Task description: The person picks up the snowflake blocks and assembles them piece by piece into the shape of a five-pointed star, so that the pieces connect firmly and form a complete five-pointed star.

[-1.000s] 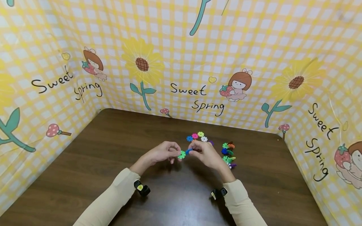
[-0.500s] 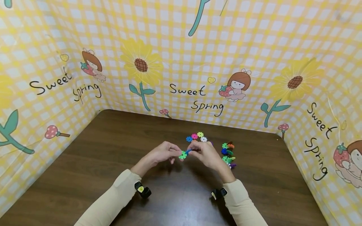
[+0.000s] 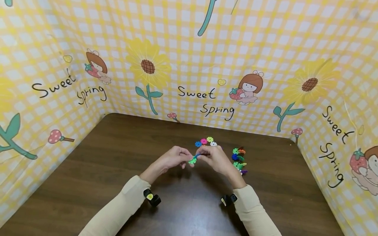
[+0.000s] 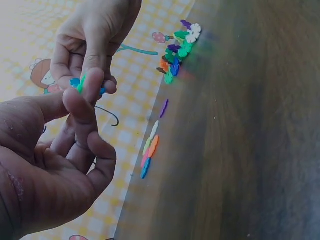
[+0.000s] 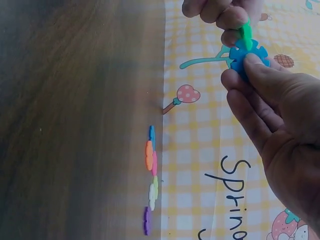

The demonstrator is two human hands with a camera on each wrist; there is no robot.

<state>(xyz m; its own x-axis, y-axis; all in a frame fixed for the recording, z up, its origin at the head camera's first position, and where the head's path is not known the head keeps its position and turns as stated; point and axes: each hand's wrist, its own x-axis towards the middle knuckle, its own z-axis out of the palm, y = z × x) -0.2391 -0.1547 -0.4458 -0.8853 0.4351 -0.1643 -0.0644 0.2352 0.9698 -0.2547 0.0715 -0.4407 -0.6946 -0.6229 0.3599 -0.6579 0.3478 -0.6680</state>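
Observation:
Above the middle of the table, my left hand [image 3: 175, 158] pinches a green notched snowflake disc [image 3: 193, 160] between thumb and fingers. A blue snowflake disc [image 5: 244, 60] is pinched by my right hand [image 3: 216, 158], its thumb flat on the face in the right wrist view. The two discs meet edge to edge at an angle, the green one standing across the blue one's rim. Whether their slots are fully engaged I cannot tell. In the left wrist view the fingers cover most of both discs.
Beyond my right hand several loose discs, among them a pink one [image 3: 203, 141] and a yellow one [image 3: 210, 139], lie flat on the brown table [image 3: 133, 137]. To the right stands a row of joined discs [image 3: 238, 160]. A checked cloth [image 3: 189, 65] walls the table.
The green and blue discs have come together from a small gap into contact. My left hand has shifted slightly right, and the green disc has tilted. The right hand has barely moved.

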